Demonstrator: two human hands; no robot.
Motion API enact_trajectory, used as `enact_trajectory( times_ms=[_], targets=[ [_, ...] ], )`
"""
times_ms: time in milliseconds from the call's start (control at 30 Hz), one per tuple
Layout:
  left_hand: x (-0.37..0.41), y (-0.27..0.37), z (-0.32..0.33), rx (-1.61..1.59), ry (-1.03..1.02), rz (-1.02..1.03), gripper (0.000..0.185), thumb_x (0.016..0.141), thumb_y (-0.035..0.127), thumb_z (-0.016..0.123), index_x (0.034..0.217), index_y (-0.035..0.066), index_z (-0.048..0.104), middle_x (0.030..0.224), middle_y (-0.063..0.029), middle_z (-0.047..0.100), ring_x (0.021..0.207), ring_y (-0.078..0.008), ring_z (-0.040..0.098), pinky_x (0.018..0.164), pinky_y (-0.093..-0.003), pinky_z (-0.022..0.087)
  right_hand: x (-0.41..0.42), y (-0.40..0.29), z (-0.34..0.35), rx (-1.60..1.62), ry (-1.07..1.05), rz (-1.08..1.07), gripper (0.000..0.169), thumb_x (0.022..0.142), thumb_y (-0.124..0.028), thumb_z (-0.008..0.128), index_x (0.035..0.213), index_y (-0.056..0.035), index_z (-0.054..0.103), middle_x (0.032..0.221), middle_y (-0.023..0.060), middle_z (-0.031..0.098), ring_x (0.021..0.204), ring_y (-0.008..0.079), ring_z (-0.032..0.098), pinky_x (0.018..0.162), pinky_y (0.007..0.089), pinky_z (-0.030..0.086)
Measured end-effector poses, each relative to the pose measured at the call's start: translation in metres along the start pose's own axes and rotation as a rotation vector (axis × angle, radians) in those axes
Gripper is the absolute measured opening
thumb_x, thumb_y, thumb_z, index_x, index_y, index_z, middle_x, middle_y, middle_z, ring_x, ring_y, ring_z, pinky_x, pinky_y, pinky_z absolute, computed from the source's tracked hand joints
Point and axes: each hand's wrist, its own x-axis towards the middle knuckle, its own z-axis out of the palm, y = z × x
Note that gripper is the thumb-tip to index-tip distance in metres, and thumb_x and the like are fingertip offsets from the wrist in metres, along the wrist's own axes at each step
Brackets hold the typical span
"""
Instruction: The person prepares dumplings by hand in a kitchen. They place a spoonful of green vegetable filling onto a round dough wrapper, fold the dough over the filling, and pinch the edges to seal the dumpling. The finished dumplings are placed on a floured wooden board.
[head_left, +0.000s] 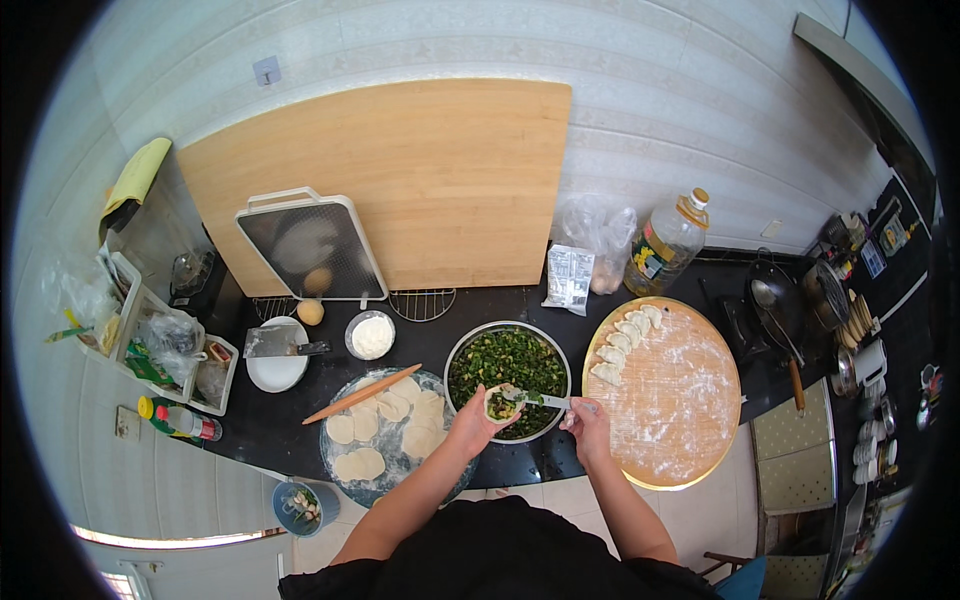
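Observation:
My left hand (478, 421) cups a round dough wrapper (501, 412) with chopped green filling on it, over the near edge of a metal bowl (568, 360) of chopped greens (510, 360). In my right hand (589, 426) is the handle of a spoon-like utensil (555, 403), its tip at the wrapper. Left of the bowl, a floured round board (394, 442) carries several flat wrappers (358, 463) and a wooden rolling pin (364, 394). To the right, several folded dumplings (616, 341) line the upper left of a floured round tray (675, 405).
A cleaver (274, 341) rests across a white plate (277, 373), near a bowl of flour (371, 335). Behind stand a large wooden board (450, 180), a white packet (568, 277) and an oil bottle (667, 244). A wok (772, 300) is at right, a blue bin (306, 508) below left.

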Motion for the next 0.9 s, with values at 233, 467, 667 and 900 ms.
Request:
enact_trajectory(
  times_ms=[233,467,667,900],
  targets=[
    [-0.005,0.005,0.004,-0.001,-0.037,0.011,0.050,0.097,0.037,0.026,0.125,-0.003,0.038,0.126,-0.0172,0.046,0.116,-0.0328,0.047,0.096,-0.0458,0.041,-0.004,-0.006,-0.002,-0.017,0.004,-0.151,0.009,0.086,-0.011,0.056,0.087,-0.0025,0.057,0.062,0.0031,0.054,0.052,0.0109,0.051,0.052,0.0265,0.049],
    [-0.003,0.005,-0.001,-0.022,-0.032,0.011,0.051,0.097,0.037,0.026,0.127,-0.003,0.036,0.126,-0.0188,0.046,0.114,-0.0340,0.048,0.096,-0.0454,0.041,-0.006,-0.008,-0.005,-0.278,-0.082,-0.322,0.012,0.087,-0.011,0.057,0.089,0.0004,0.058,0.065,0.0020,0.055,0.056,0.0079,0.051,0.055,0.0213,0.046],
    [-0.006,0.009,-0.002,0.016,-0.030,-0.003,0.051,0.097,0.037,0.027,0.127,-0.003,0.035,0.128,-0.0185,0.044,0.116,-0.0341,0.047,0.097,-0.0452,0.041,-0.006,-0.020,-0.007,-0.187,-0.053,-0.295,0.012,0.087,-0.014,0.057,0.088,-0.0013,0.057,0.064,0.0031,0.054,0.054,0.0103,0.052,0.053,0.0261,0.049],
    [-0.010,0.010,0.009,0.064,-0.036,-0.058,0.052,0.097,0.040,0.027,0.125,-0.002,0.040,0.124,-0.0155,0.048,0.114,-0.0290,0.048,0.095,-0.0442,0.043,-0.001,-0.017,0.001,-0.050,-0.091,-0.031,0.009,0.085,-0.011,0.058,0.085,-0.0028,0.057,0.060,0.0020,0.053,0.052,0.0110,0.052,0.052,0.0279,0.049]
  ],
)
